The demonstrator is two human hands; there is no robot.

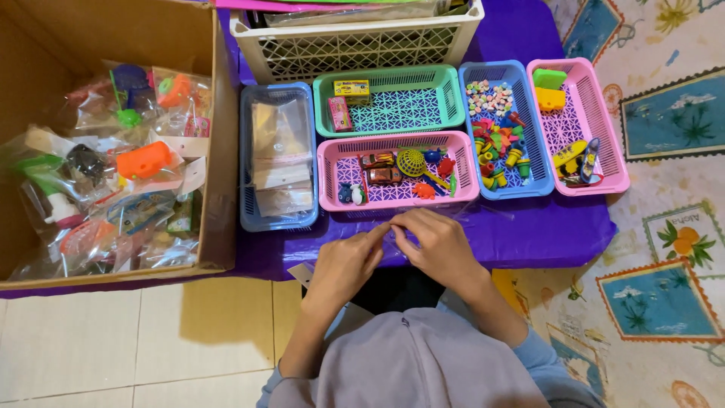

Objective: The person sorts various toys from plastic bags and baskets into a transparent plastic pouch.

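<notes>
Hands: left hand [343, 261] and right hand [438, 245] meet at the near edge of the counter [529, 227], fingertips pressed together, both pinching a clear plastic bag [423, 219] between them.
Bag: nearly see-through against the purple cloth; only faint glints show its outline, and whether anything is inside cannot be told.
Hidden: a white slip [302, 273] pokes out under the left wrist, mostly covered; the person's lap and the counter's front edge sit behind the forearms.
Pink tray [327, 175]: just beyond the fingertips, holding toy cars [381, 168], a yellow net ball and small figures too small to name.
Blue tray, left [248, 159]: stacked clear packets, contents unreadable.
Green tray [453, 98]: two small boxes in one corner, the rest bare mesh.
Blue tray, right [468, 128]: heaped little coloured pieces, kinds hard to tell.
Pink tray, far right [615, 151]: green and yellow blocks, a toy at the near end.
White crate [355, 49]: cut off by the top edge.
Cardboard box [219, 151]: at the left, full of bagged toys, partly out of view.
Open room: a strip of purple cloth lies between the trays and the counter's near edge, widest to the right of the hands; tiled floor on the left, patterned mat on the right.
</notes>
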